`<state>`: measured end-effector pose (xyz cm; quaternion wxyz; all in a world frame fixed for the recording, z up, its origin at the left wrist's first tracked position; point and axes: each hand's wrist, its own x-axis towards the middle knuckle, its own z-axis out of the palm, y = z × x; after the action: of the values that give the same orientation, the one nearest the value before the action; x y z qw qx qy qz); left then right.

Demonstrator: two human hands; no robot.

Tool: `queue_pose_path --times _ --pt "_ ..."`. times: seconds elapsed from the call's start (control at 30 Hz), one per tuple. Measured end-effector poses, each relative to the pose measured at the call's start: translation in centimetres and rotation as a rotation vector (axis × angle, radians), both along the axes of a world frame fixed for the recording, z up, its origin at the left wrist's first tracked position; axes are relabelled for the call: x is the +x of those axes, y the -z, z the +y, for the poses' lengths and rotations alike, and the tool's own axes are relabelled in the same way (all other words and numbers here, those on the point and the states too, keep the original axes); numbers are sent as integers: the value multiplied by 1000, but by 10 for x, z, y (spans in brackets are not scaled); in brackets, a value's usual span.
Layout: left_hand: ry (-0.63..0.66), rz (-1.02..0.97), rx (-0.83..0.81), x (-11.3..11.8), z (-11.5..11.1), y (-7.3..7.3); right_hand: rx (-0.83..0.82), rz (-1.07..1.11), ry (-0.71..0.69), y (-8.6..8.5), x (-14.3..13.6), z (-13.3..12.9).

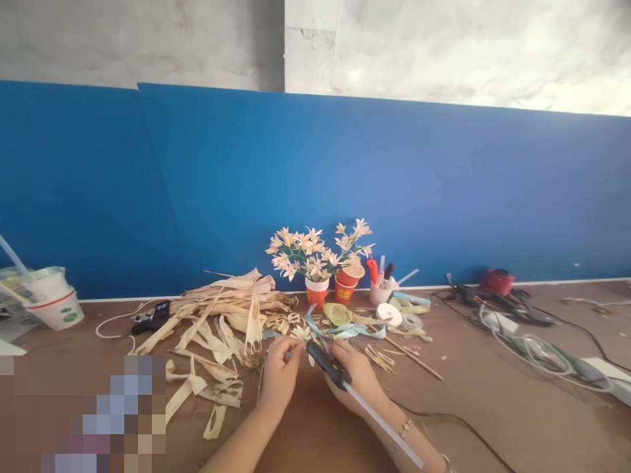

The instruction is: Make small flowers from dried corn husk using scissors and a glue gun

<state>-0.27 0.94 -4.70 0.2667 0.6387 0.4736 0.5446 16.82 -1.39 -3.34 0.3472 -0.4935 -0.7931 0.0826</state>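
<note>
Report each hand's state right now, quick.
Left hand: pinched closed beside a pale flower; whether it grips it cannot be told.
Right hand: closed, holding a dark glue gun.

Black glue gun (pixel 323 360) in right hand (pixel 352 369), translucent stick (pixel 384 427) protruding, pale flower (pixel 300 332) at left hand (pixel 280 368)

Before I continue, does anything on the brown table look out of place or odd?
Yes, two places look untidy. Pale, dry, leaf-like strips lie scattered beside the left hand, and black and white cables lie tangled on the brown table's right side. I see no clear spill.
</note>
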Motion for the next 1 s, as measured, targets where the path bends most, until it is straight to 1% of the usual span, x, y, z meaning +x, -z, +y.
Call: queue_pose_path --times 0.3,0.53,0.77,1.0 --pt "6 -5 -8 -1 1 2 2 -10 14 0 1 0" --pt "12 -20 -5 0 0 0 -7 -19 16 -1 0 -1" --pt "6 -19 -2 0 1 2 -17 -5 6 -2 0 0" --pt "7 -11 2 0 0 0 -13 2 2 -3 -1 -1"
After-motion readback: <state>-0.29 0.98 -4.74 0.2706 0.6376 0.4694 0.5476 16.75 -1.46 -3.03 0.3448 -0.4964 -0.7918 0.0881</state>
